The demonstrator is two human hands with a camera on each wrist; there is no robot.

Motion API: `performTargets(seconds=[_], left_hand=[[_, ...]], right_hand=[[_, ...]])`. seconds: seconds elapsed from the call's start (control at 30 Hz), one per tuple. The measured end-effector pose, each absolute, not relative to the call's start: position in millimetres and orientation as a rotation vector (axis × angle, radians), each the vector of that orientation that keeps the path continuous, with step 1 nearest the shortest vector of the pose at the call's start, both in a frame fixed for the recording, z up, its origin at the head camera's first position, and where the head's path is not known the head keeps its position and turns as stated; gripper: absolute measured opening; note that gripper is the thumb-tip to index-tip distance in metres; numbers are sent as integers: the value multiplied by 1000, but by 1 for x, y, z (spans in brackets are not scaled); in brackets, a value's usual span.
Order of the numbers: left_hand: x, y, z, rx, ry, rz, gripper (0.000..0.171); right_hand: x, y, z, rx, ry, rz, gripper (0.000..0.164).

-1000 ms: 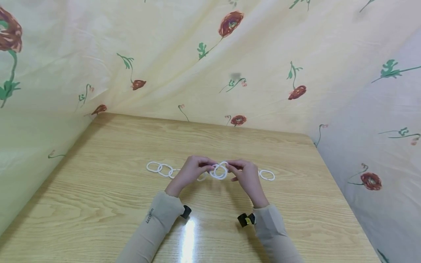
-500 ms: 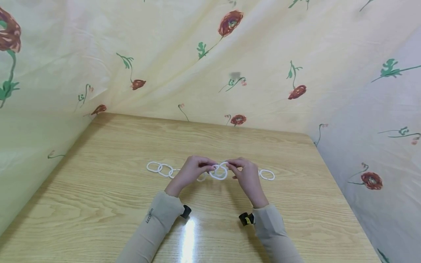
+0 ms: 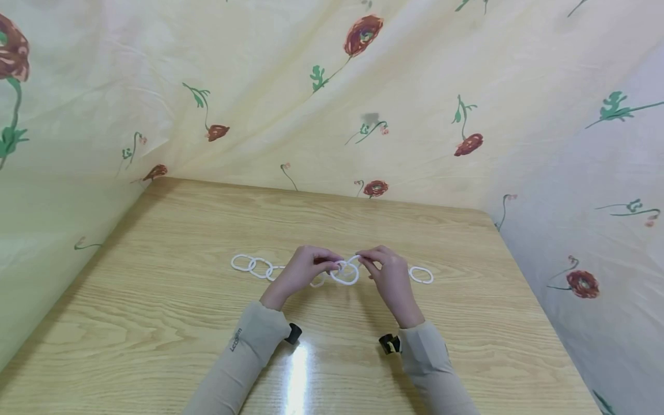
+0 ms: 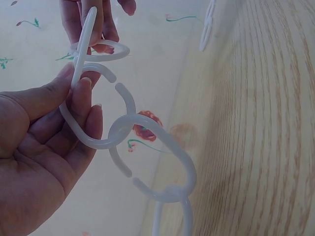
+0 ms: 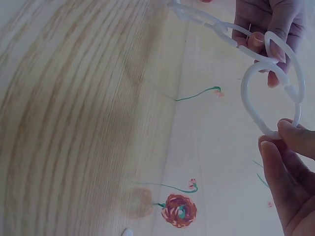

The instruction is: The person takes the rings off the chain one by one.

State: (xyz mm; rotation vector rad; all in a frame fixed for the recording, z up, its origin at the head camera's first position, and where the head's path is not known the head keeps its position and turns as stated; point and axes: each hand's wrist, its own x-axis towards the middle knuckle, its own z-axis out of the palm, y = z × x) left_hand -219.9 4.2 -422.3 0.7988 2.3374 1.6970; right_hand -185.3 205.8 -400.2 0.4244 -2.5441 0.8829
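White plastic chain links hang between my two hands above the wooden table. My left hand (image 3: 306,266) pinches a link (image 3: 344,282) where it meets the chain; in the left wrist view several joined links (image 4: 189,167) trail down from the fingers, with small gaps showing in some of them. My right hand (image 3: 388,275) holds a single link (image 5: 244,96) between thumb and fingertips. In the right wrist view this link crosses the upright link (image 5: 299,69) at the left hand and appears hooked through it. The left fingers partly hide where the links meet.
On the table (image 3: 181,323) lies a row of joined links (image 3: 261,269), partly behind the left forearm. A separate-looking link (image 3: 421,275) lies right of the right hand. Flowered cloth (image 3: 270,115) hangs behind the table and along both sides.
My right hand has tilted its link, which now looks narrower and reaches up and right from the left hand's link. The left hand has stayed in place.
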Motion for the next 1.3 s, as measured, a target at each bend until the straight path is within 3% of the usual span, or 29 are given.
performTargets(seconds=[1.3], left_hand=[[-220, 6, -424, 763, 2266, 1667, 21]], right_hand=[[-185, 212, -405, 459, -2532, 809, 7]])
